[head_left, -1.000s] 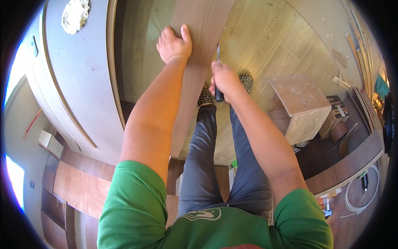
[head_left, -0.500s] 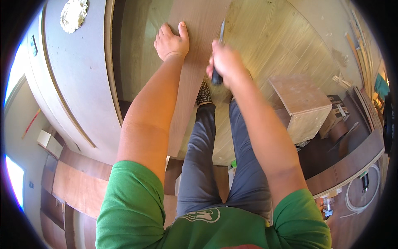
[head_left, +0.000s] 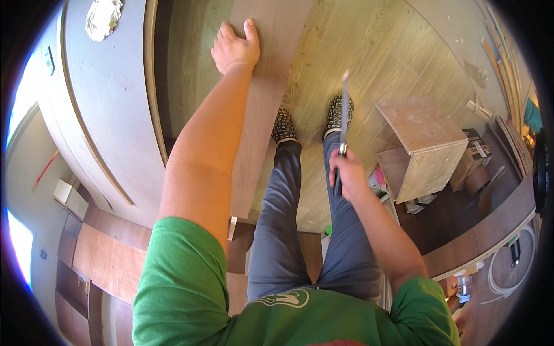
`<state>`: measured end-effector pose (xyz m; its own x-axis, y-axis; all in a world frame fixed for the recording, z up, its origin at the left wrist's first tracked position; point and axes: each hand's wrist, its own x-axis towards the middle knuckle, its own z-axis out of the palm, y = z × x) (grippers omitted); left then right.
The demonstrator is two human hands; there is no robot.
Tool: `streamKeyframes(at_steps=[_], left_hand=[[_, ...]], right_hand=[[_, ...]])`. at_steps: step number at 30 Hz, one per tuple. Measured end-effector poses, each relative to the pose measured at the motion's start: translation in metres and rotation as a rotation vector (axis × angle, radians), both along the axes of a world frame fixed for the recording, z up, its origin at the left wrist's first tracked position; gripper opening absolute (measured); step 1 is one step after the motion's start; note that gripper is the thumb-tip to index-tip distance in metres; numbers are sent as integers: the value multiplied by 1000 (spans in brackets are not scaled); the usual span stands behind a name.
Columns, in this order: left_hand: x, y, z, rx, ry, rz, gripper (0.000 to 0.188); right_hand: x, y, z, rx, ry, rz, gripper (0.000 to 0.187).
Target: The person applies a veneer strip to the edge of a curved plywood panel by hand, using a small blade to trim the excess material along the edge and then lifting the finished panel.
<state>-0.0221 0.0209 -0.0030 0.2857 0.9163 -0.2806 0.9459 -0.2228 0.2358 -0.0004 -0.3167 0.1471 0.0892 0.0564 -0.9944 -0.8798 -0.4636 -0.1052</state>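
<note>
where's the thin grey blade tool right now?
Head view, right of centre: the thin grey blade tool is gripped in the right hand, pointing up over the right shoe, left of the small plywood box.

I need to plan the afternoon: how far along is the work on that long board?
Done: nothing finished shows on the wooden strip. In hand: the left hand presses its upper part, and the right hand holds a thin blade tool lifted clear, over the floor. Left: apparently most of the work.
</note>
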Motion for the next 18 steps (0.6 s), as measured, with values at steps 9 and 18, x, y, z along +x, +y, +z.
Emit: streamKeyframes(at_steps=[9,18], left_hand=[[-39,2,6,-51,-403,-7,74],[-191,-113,32,34,-133,-160,102]], right_hand=[[-35,3,16,77,-59,84,16],[-9,136,-19,239,-182,42,22]])
